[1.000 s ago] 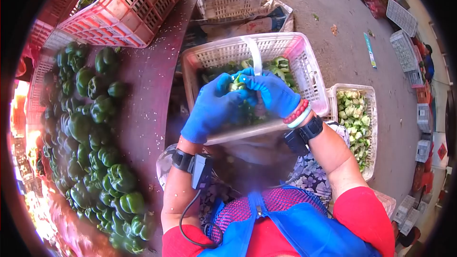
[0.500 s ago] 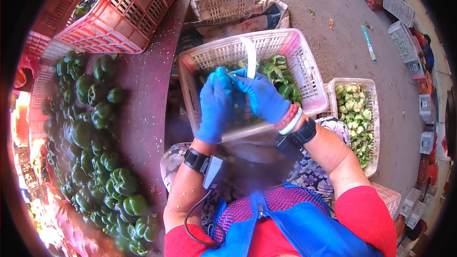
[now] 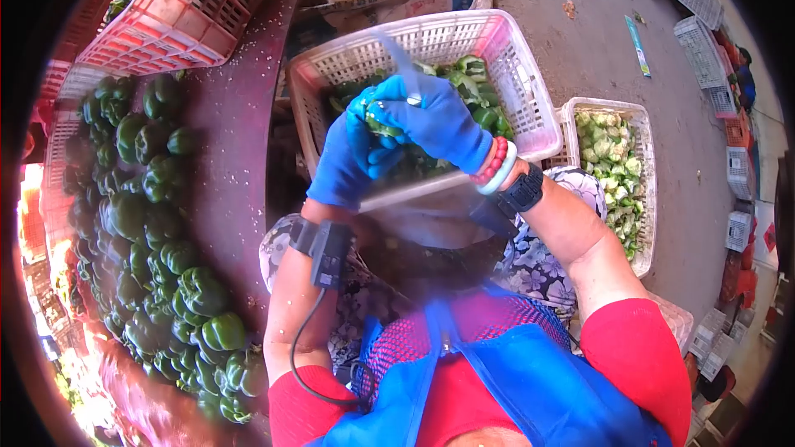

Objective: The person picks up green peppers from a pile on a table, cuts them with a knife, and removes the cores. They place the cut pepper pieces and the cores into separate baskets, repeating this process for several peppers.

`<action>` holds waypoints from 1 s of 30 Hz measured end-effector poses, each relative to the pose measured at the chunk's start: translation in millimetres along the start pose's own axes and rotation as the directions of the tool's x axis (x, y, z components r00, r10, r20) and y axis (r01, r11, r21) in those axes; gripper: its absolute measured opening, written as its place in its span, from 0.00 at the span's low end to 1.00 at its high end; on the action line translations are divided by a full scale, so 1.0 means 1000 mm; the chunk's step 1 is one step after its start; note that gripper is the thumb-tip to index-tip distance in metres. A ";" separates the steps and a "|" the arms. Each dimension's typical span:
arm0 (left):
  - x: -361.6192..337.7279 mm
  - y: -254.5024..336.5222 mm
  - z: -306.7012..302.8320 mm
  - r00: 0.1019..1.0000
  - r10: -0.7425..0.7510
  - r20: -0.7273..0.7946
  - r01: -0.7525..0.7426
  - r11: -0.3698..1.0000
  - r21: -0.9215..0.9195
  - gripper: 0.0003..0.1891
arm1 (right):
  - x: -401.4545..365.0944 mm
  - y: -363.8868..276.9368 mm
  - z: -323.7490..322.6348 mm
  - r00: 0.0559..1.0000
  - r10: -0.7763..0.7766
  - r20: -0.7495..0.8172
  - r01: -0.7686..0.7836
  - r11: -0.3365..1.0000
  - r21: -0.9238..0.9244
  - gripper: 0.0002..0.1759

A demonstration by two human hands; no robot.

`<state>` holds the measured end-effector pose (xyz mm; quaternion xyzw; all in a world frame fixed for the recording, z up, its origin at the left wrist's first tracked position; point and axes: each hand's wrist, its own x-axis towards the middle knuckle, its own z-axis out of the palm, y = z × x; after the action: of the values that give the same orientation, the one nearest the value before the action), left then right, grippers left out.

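Right now I am clamping my left hand (image 3: 344, 157) round the green pepper (image 3: 379, 127), just above the near edge of the white basket (image 3: 530, 99); my right hand (image 3: 443, 120) is gripping the knife (image 3: 399, 56), and I am judging it safest turning the pepper, blade pointing outward

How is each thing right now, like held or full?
Left hand: gloved, gripping pepper.
Right hand: gloved, gripping knife.
Pepper: held above big basket.
Knife: blade up, blurred.
Big basket: partly filled, green pieces.
Small basket: holds pale scraps.
Pepper pile: whole, on table.
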<state>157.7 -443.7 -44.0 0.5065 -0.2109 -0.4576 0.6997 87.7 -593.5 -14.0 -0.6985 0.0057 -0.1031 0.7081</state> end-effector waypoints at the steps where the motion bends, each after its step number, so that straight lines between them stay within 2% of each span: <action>1: 0.003 -0.014 -0.009 0.987 -0.031 0.160 0.090 0.924 -0.373 0.17 | 0.003 0.005 -0.002 0.970 -0.243 -0.003 0.234 0.936 -0.264 0.08; 2: 0.002 -0.016 -0.003 0.992 -0.029 0.121 0.081 0.887 -0.454 0.13 | 0.004 0.005 -0.003 0.883 -0.465 0.065 0.431 0.749 -0.503 0.08; 3: 0.001 -0.018 0.004 0.996 -0.026 0.081 0.065 0.844 -0.532 0.12 | -0.002 -0.003 -0.003 0.919 -0.385 0.083 0.348 0.696 -0.628 0.08; 6: 0.008 -0.006 0.003 0.996 -0.055 0.070 0.086 0.803 -0.589 0.08 | -0.003 0.006 0.004 0.884 -0.464 -0.061 0.339 0.725 -0.599 0.09; 7: 0.006 -0.001 0.005 0.995 -0.029 -0.098 -0.001 0.957 -0.290 0.11 | -0.003 0.008 0.008 0.962 -0.211 -0.175 0.143 0.930 -0.337 0.09; 8: 0.002 0.013 0.014 0.965 -0.001 -0.264 0.016 0.998 0.054 0.16 | -0.003 0.008 0.009 0.979 -0.097 -0.181 0.060 0.978 -0.200 0.09; 10: 0.007 0.008 -0.002 0.963 -0.120 -0.242 0.076 0.980 -0.184 0.21 | -0.003 0.007 0.008 0.982 0.131 -0.140 -0.121 0.990 0.074 0.10; 11: 0.009 0.017 0.022 0.885 -0.003 -0.466 -0.004 1.000 -0.013 0.21 | -0.004 0.011 0.007 0.970 0.222 -0.096 -0.197 0.955 0.221 0.10; 14: 0.009 0.013 0.032 0.825 0.196 -0.531 -0.141 0.980 0.143 0.20 | -0.003 -0.011 -0.005 0.885 0.464 0.036 -0.441 0.814 0.378 0.12; 18: 0.004 0.024 0.043 0.844 0.182 -0.505 -0.140 0.983 0.120 0.24 | -0.004 0.015 -0.008 0.866 0.494 0.081 -0.457 0.715 0.529 0.16; 21: 0.005 0.025 0.036 0.878 0.069 -0.473 -0.085 0.996 -0.013 0.28 | -0.003 -0.003 -0.007 0.885 0.463 -0.046 -0.430 0.852 0.298 0.17; 24: 0.005 0.022 0.023 0.855 0.065 -0.515 -0.070 0.998 0.010 0.30 | -0.003 -0.014 -0.005 0.906 0.421 -0.049 -0.383 0.863 0.331 0.15; 25: 0.004 0.022 0.023 0.858 0.053 -0.511 -0.055 0.998 0.011 0.30 | -0.004 -0.013 -0.002 0.922 0.386 0.011 -0.361 0.852 0.380 0.12; 27: 0.002 0.027 0.031 0.865 0.027 -0.501 -0.024 1.000 0.012 0.30 | -0.003 -0.006 -0.002 0.921 0.389 0.021 -0.376 0.872 0.312 0.12; 30: 0.001 0.045 0.040 0.882 -0.142 -0.449 0.131 0.990 -0.054 0.30 | -0.003 -0.003 -0.006 0.927 0.375 0.004 -0.369 0.908 0.198 0.11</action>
<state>146.8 -462.2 12.1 0.6047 -0.0012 -0.3778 0.7011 83.3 -598.7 -11.2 -0.6101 0.1404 0.0219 0.7794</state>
